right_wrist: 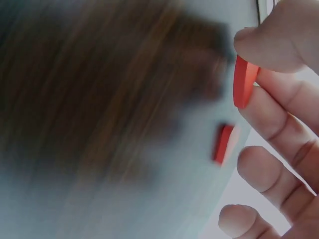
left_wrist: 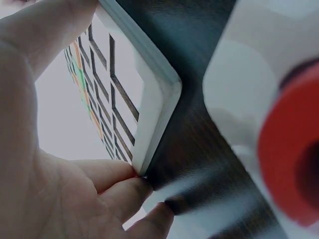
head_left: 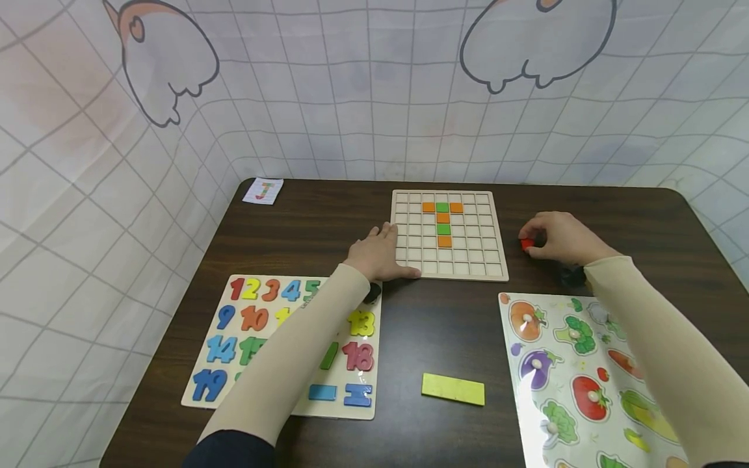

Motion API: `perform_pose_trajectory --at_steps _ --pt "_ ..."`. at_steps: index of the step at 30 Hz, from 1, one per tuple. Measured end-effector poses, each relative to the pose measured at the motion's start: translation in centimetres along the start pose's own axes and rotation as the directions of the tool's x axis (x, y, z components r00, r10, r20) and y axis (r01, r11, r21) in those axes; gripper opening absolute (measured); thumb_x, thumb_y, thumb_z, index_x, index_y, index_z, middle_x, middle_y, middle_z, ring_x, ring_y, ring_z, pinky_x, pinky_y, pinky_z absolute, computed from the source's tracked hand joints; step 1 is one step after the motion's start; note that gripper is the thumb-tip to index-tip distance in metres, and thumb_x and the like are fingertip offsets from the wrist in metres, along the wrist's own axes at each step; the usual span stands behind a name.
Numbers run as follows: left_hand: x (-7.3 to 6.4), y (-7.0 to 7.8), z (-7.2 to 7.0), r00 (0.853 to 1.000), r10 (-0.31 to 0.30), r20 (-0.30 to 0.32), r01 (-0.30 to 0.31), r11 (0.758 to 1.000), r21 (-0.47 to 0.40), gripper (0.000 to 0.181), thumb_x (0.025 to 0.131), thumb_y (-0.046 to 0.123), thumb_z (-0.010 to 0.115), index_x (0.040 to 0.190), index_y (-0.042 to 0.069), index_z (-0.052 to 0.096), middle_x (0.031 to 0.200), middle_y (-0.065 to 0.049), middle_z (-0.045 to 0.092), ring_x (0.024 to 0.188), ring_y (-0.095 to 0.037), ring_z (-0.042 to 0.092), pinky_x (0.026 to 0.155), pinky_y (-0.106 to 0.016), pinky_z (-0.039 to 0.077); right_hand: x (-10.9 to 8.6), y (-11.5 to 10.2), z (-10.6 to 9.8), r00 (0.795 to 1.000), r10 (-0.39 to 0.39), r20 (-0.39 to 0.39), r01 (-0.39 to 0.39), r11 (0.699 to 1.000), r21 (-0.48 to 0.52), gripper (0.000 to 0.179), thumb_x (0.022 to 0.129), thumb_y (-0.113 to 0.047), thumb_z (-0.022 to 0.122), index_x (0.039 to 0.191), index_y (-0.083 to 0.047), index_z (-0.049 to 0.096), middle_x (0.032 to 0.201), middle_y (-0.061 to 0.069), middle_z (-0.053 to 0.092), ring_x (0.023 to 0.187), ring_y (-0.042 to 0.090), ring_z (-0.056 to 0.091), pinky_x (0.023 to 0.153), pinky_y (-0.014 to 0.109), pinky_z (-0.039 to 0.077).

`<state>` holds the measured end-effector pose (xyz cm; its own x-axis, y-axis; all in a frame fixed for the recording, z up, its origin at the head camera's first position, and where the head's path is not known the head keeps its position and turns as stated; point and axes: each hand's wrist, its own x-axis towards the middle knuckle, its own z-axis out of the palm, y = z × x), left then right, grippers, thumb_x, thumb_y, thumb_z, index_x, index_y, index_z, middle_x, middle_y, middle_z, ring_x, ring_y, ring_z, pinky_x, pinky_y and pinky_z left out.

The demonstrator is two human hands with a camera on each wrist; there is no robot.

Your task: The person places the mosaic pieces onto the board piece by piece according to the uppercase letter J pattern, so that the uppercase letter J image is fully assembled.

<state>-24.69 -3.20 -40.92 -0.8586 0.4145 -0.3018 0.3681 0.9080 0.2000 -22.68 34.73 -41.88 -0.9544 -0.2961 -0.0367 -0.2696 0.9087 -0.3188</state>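
Observation:
A pale wooden grid board (head_left: 476, 269) lies at the table's far middle. Orange tiles (head_left: 445, 241) and green tiles (head_left: 443, 229) form a short row with a column below it. My left hand (head_left: 374, 257) rests at the board's left edge, fingers extended along it and thumb by the near corner. To the right of the board, my right hand (head_left: 564, 237) pinches a red tile (right_wrist: 245, 82) between thumb and fingers, low over the table. A second red tile (right_wrist: 223, 144) shows beyond the fingertips in the right wrist view.
A number puzzle board (head_left: 374, 299) lies under the left forearm. The vegetable puzzle board (head_left: 509, 364) is partly covered by the right forearm. Between them lies a yellow-green block (head_left: 453, 389). A small card (head_left: 262, 191) with a coloured pattern sits at the far left corner.

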Motion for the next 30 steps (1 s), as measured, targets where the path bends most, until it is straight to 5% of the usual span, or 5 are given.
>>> perform_pose_trajectory --at_steps 15,30 --pt "0.1 0.0 0.2 1.0 -0.001 -0.015 0.001 1.0 -0.003 0.116 0.085 0.076 0.066 0.167 0.009 0.019 0.175 -0.01 0.021 0.162 -0.032 0.025 0.122 -0.058 0.038 3.7 -7.8 1.5 0.994 -0.104 0.034 0.104 0.994 0.018 0.017 0.085 -0.02 0.081 0.099 -0.012 0.077 0.103 0.006 0.075 0.091 0.023 0.062 0.089 0.047 0.054" --pt "0.1 0.3 -0.1 1.0 -0.014 -0.012 0.014 1.0 -0.008 0.116 0.085 0.075 0.067 0.167 0.008 0.02 0.174 -0.011 0.024 0.161 -0.033 0.026 0.122 -0.057 0.039 5.8 -11.4 3.6 0.955 -0.297 0.0 0.297 0.954 -0.049 0.017 0.087 -0.022 0.082 0.103 -0.015 0.082 0.097 0.001 0.077 0.093 0.021 0.069 0.091 0.046 0.057"
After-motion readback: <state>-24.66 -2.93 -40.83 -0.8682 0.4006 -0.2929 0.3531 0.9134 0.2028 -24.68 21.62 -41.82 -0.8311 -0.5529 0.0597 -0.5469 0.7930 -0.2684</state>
